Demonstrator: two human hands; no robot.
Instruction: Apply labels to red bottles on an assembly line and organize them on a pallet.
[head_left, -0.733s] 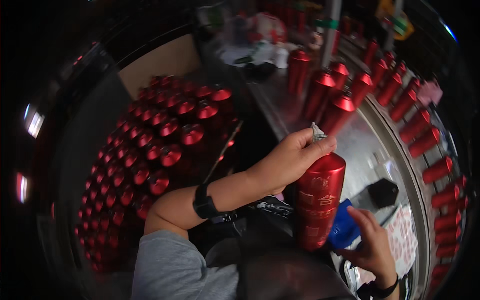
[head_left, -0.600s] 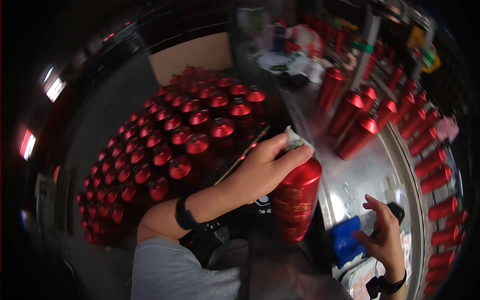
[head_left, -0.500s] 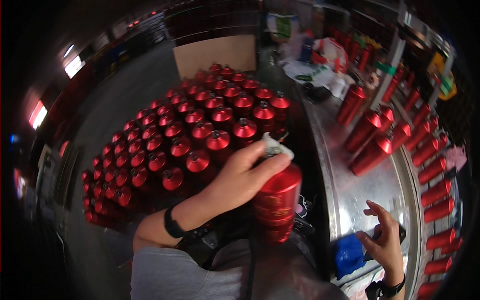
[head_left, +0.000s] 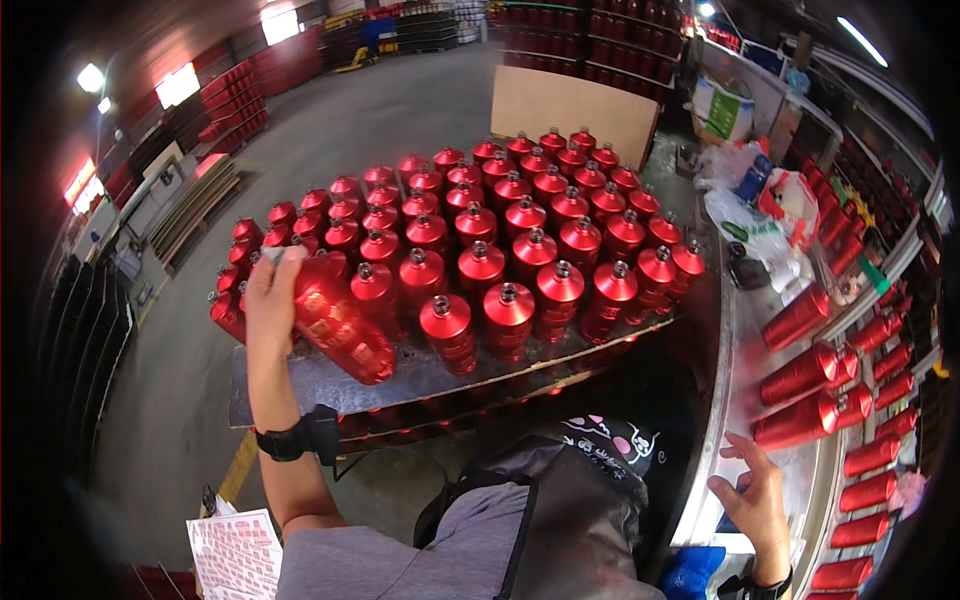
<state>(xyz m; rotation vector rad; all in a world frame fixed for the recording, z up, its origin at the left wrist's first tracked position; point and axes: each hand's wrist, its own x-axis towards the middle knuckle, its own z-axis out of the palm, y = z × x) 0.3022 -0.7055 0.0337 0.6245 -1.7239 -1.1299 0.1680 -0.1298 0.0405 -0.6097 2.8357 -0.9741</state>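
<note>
My left hand point(head_left: 272, 300) is closed round the neck end of a glossy red bottle point(head_left: 345, 325) with gold-toned markings. A bit of whitish cloth point(head_left: 272, 254) shows at the fingertips. The bottle hangs tilted over the left front part of a dark board point(head_left: 420, 375), its base pointing down and to the right. Rows of similar red bottles point(head_left: 508, 310) stand upright on that board, necks up. At the right, my right hand point(head_left: 758, 505) hovers by the metal bench point(head_left: 712, 460), thumb and fingers apart and slightly curled, with nothing visible gripped.
Several red bottles point(head_left: 800, 375) lean on the bench, and more lie in a row along a rack point(head_left: 868, 490) at the far right. Plastic bags point(head_left: 745, 225) sit farther back. A tan panel point(head_left: 570, 112) stands behind the rows. A printed sheet point(head_left: 235, 553) is at lower left.
My left hand has carried the bottle leftward from in front of my body to over the board, tilting it. The view has turned left. My right hand stays by the bench.
</note>
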